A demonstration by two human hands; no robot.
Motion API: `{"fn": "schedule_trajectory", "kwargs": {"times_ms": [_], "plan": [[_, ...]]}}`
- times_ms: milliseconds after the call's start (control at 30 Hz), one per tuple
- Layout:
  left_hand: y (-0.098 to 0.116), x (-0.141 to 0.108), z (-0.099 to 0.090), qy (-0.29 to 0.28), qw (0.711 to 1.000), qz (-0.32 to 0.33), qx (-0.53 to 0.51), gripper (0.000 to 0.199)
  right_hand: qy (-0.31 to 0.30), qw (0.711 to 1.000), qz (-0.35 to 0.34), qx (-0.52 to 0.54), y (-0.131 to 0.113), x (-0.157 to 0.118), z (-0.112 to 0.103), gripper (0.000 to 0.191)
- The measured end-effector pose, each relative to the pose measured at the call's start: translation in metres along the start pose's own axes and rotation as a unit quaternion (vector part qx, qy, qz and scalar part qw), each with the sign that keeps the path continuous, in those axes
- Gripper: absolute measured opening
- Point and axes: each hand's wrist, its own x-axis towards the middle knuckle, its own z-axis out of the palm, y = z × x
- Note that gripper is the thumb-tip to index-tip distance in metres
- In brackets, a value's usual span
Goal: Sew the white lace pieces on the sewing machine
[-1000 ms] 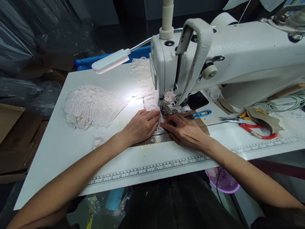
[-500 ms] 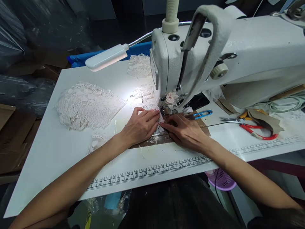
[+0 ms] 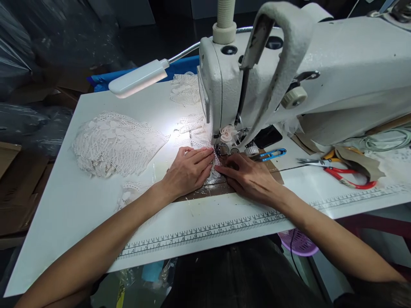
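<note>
A white sewing machine [image 3: 244, 81] stands over the table, its needle area just beyond my fingertips. My left hand [image 3: 189, 171] lies palm down, fingers stretched, on the lace [image 3: 197, 136] left of the needle area. To the right, my right hand [image 3: 248, 175] has its fingers bent together, the index fingertip on the lace edge; the fingers pinch at the lace [image 3: 215, 167] in front of the presser foot. The needle itself is too small to make out. A large bundle of white lace [image 3: 112, 145] rests on the left of the table.
Blue thread snips [image 3: 272, 154] and a dark phone [image 3: 268, 136] lie right of the needle area. Red-handled scissors [image 3: 348, 172] sit farther right. A lamp [image 3: 139, 78] hangs above the table [image 3: 61, 205]. A purple basket [image 3: 300, 243] is below the front edge.
The view has shifted slightly, moving the machine and lamp a little left in the picture. Both hands stay at the lace in nearly the same pose.
</note>
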Motion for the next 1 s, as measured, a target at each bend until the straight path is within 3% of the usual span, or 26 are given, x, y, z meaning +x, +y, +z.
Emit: {"fn": "schedule_trajectory", "kwargs": {"times_ms": [267, 767, 1000], "plan": [[-0.002, -0.001, 0.001, 0.003, 0.999, -0.008, -0.034, 0.029, 0.026, 0.998, 0.026, 0.05, 0.002, -0.003, 0.007, 0.033], [0.006, 0.0, -0.002, -0.023, 0.999, -0.003, 0.023, 0.031, 0.044, 0.997, 0.026, 0.063, 0.002, -0.002, 0.01, 0.033], [-0.002, 0.001, -0.004, -0.04, 0.999, -0.008, -0.031, 0.032, 0.041, 0.997, 0.027, 0.067, 0.003, -0.003, 0.011, 0.033]]}}
